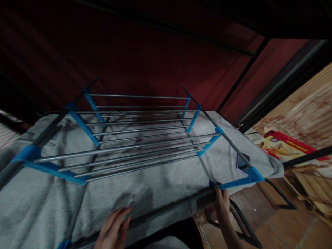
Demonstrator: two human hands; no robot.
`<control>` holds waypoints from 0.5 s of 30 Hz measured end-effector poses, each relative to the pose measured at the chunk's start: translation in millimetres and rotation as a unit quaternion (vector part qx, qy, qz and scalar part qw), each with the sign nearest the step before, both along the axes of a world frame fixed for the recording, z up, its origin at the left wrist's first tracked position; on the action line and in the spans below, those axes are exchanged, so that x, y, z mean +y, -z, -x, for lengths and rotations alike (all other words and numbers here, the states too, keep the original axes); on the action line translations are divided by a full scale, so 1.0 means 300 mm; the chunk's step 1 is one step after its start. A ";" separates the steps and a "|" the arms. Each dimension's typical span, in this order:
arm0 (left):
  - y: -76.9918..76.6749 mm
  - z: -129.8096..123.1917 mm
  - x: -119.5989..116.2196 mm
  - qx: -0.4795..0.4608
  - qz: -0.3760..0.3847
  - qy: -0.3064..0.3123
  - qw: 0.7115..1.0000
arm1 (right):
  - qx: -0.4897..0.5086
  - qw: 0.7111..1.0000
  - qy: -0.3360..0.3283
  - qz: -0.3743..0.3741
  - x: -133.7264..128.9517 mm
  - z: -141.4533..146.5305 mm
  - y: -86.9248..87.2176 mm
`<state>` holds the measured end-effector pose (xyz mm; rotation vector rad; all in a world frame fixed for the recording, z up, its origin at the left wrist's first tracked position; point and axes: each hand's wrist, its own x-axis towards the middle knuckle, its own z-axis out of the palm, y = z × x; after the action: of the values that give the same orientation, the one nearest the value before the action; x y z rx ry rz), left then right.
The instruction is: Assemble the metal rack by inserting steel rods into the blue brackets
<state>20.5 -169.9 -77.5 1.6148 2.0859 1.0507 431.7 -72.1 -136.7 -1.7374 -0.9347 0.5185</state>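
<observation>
A rack of grey metal tubes [145, 147] with blue plastic brackets lies across a grey cloth, its rows of thin rods running side to side. My right hand [222, 204] is closed at the near right corner, fingers pressed on the lower end of a blue bracket [236, 182]. My left hand [114, 228] is beside the near crossbar [176, 204], its fingers stretched out and thumb apart. Whether it touches the bar I cannot tell. No rods show at the near right bracket. Another blue bracket [64, 244] is partly cut off at the lower left.
Grey cloth [155, 180] covers the surface under the rack. A phone [242, 162] lies near the right edge. Beyond it are a red and yellow box [287, 145] and wooden pieces [311, 188]. A black metal frame and dark red curtain [135, 62] enclose the back.
</observation>
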 end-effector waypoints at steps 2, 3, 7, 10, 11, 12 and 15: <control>-0.017 -0.032 0.129 0.043 -0.016 0.069 0.997 | -0.023 1.000 -0.010 -0.003 0.011 -0.009 0.005; -0.032 -0.054 0.203 0.074 -0.018 0.095 0.993 | -0.038 0.999 -0.014 -0.008 0.015 -0.012 0.010; -0.068 -0.151 0.466 0.207 0.013 0.137 0.969 | -0.104 0.994 -0.015 -0.024 0.018 -0.011 0.031; -0.040 -0.193 0.570 0.276 0.047 0.166 0.946 | -0.132 0.991 0.009 -0.016 0.017 0.000 0.042; -0.024 -0.198 0.592 0.290 0.059 0.175 0.939 | -0.136 0.991 0.016 -0.013 0.018 0.004 0.045; -0.010 -0.201 0.611 0.301 0.073 0.184 0.933 | -0.138 0.990 0.020 -0.010 0.020 0.007 0.048; 0.017 -0.203 0.660 0.315 0.109 0.215 0.918 | -0.136 0.991 0.017 -0.006 0.029 0.010 0.058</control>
<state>81.4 28.1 -82.7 2.3492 1.9289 0.1453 428.5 -63.3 -154.3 -1.8392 -1.0931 0.2560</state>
